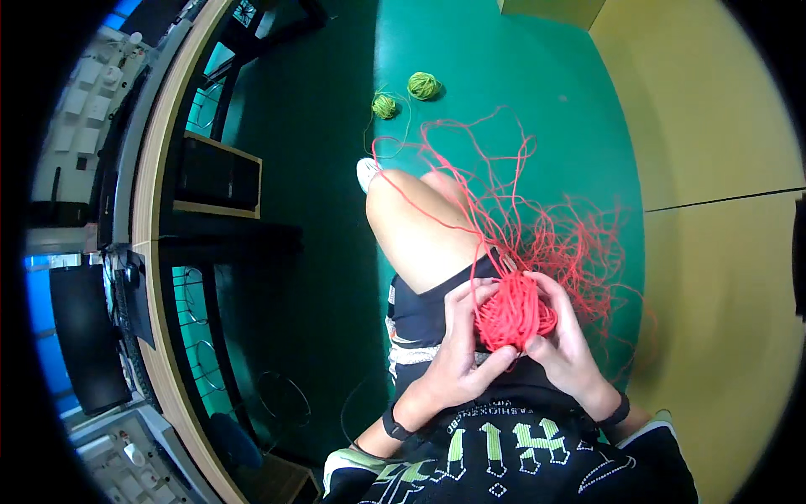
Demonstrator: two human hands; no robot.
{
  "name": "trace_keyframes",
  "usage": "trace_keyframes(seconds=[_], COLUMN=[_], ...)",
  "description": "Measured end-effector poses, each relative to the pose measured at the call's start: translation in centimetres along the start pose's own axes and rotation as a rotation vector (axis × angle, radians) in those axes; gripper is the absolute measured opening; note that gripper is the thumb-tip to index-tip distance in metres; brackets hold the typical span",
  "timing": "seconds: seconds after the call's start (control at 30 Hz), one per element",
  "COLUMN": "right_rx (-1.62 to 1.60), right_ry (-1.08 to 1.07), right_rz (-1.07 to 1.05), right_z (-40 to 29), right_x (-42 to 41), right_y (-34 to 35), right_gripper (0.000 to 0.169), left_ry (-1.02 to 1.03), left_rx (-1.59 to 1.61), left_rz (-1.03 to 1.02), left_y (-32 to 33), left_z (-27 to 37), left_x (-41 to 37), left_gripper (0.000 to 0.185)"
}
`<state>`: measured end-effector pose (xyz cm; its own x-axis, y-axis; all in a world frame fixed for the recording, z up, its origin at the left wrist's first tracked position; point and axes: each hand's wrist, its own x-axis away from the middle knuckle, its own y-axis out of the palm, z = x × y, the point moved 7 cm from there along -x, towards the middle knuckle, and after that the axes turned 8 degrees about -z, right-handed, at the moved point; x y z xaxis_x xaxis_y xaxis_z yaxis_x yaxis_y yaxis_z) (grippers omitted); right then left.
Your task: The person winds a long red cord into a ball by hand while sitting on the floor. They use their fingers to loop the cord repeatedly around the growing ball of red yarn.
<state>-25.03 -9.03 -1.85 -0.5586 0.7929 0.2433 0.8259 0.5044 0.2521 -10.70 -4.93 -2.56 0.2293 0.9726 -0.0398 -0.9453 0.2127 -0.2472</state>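
Observation:
A ball of red yarn (513, 312) sits between my two hands, close in front of my torso. My left hand (466, 346) grips its left side, fingers curled around the back and thumb at the lower edge. On the right side my right hand (563, 340) holds it the same way, its thumb pressed on the near face. Loose red strands (497, 220) run from the ball over my bent leg (422, 233). They lead into a tangled heap of red yarn (579, 252) on the floor to the right.
Two balls of green yarn, one larger (424, 85) and one smaller (384, 106), lie on the green floor (554, 57) ahead. A yellowish wall panel (711, 126) rises on the right. Along the left runs a wooden table edge (151, 208) with equipment trays (82, 107) and a dark monitor (88, 337).

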Motion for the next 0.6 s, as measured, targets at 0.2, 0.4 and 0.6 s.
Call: trace_keyframes(seconds=[0.2, 0.4, 0.6], right_rx=[0.075, -0.095, 0.232], right_ry=[0.003, -0.143, -0.372], right_rz=[0.116, 0.331, 0.332], right_z=[-0.2, -1.6, -9.1], right_x=[-0.4, -0.4, -1.0], right_y=[-0.7, -4.8, -9.6], right_gripper=[0.070, 0.069, 0.092], left_ry=[-0.026, -0.275, -0.323], left_rx=[0.467, 1.266, 0.773], left_rz=[0.108, 0.334, 0.215], left_y=[-0.2, 0.0, -1.6], left_z=[-1.4, -5.0, -4.6], left_x=[-0.9, -1.0, -1.7], left_gripper=[0.051, 0.020, 0.013])
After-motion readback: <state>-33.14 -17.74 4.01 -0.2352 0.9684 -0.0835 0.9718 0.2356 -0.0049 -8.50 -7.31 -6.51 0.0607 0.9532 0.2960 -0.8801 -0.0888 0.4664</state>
